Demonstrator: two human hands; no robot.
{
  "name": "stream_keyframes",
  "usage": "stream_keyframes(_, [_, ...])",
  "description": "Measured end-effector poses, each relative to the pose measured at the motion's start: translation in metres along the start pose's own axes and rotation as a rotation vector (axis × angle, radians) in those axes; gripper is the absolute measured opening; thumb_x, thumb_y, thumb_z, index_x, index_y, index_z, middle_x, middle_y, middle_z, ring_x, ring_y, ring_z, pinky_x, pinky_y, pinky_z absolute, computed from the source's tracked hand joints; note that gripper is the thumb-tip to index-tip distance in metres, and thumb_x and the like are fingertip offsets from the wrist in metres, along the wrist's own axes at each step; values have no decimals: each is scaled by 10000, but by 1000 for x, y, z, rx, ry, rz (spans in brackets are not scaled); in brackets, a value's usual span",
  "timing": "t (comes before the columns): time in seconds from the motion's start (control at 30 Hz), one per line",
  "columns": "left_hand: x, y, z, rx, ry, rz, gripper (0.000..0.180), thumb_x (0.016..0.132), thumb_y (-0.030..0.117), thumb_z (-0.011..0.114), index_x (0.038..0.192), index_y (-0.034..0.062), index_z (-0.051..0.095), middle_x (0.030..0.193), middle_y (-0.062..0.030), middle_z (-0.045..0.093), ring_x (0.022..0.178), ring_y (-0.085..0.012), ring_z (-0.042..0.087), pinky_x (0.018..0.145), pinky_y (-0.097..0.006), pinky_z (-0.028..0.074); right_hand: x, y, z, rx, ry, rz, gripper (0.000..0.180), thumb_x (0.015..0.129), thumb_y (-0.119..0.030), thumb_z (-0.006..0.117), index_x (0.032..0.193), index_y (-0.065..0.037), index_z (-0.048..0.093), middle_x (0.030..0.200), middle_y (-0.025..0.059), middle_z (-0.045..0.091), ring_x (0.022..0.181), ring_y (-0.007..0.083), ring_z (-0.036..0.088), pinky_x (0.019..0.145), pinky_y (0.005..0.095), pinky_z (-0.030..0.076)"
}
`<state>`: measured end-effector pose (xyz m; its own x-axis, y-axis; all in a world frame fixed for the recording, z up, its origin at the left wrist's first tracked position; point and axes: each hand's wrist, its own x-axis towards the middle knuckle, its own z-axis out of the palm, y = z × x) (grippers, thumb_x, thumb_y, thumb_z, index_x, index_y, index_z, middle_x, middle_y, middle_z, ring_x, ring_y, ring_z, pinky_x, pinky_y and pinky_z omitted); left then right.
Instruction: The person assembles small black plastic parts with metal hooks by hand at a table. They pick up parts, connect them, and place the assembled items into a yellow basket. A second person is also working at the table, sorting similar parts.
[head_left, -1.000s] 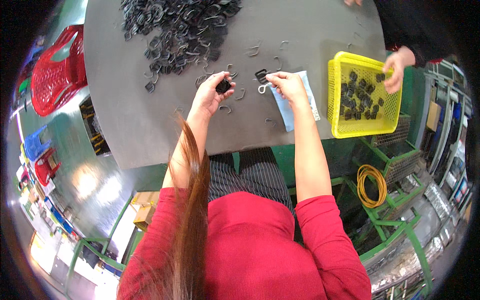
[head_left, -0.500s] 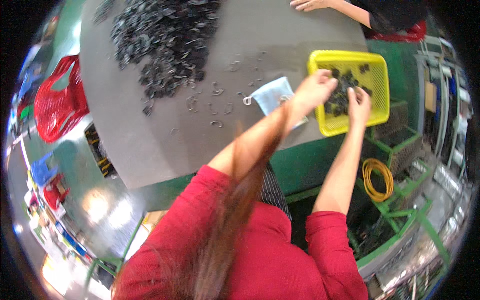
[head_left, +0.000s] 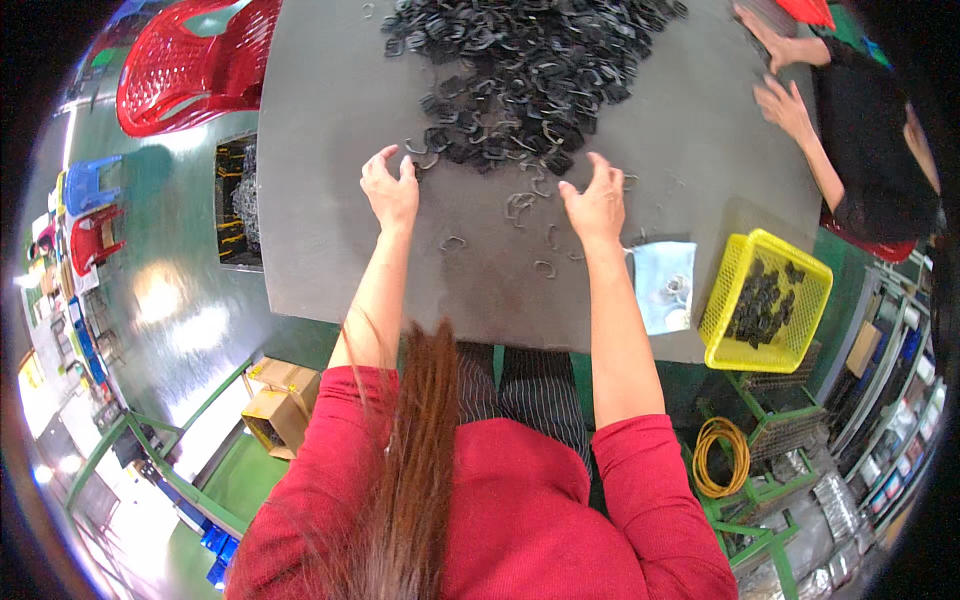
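A large heap of small black curved parts [head_left: 530, 75] spreads over the far middle of the grey table [head_left: 330, 200]. My left hand [head_left: 390, 188] hovers at the heap's near left edge, fingers curved and apart, holding nothing. On the near right side of the heap, my right hand [head_left: 598, 202] is also open, thumb and fingers spread. Several thin C-shaped strips [head_left: 520, 207] lie loose on the table between the hands. To the right, a yellow plastic basket [head_left: 712, 325] holds a smaller lot of black parts [head_left: 762, 305].
A light-blue face mask [head_left: 662, 285] lies between my right forearm and the basket. At the table's right side sits another person [head_left: 880, 150] with both hands over the tabletop. A red plastic chair [head_left: 190, 80] stands off the left edge. A yellow coiled hose [head_left: 721, 458] hangs below right.
Both my hands have left the yellow basket and moved left to the near edge of the heap. The view has turned, so the table and basket appear shifted.
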<state>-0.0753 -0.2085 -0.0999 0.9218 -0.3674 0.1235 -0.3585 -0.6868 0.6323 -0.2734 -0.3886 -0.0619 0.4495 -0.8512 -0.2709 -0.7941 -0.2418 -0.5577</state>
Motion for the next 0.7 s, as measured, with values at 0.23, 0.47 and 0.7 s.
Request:
stream_keyframes(0.23, [51,28,57,-9,-107,334,456,788,350,657,1154,91,575,1170,-137,518,1091,-338,455,912,-438,405,38,-52,62,-124,129,-133,812,578,-174,788,1291,-118,404,1204,183,403,1105,377,410,928,451,409])
stream_keyframes(0.47, [20,45,46,-548,-511,20,286,835,192,623,1056,10,609,970,-152,630,888,-231,597,788,-334,464,25,-60,89,442,-13,-228,471,693,-88,693,1137,-59,537,980,174,587,960,320,565,812,415,455])
stream_keyframes(0.7, [26,-13,-5,-621,-538,-199,215,863,183,637,1004,24,670,845,-35,665,727,-76,589,639,-222,482,-16,-25,12,997,-291,313,220,815,-73,653,1032,-41,628,989,84,650,745,88,629,637,210,484])
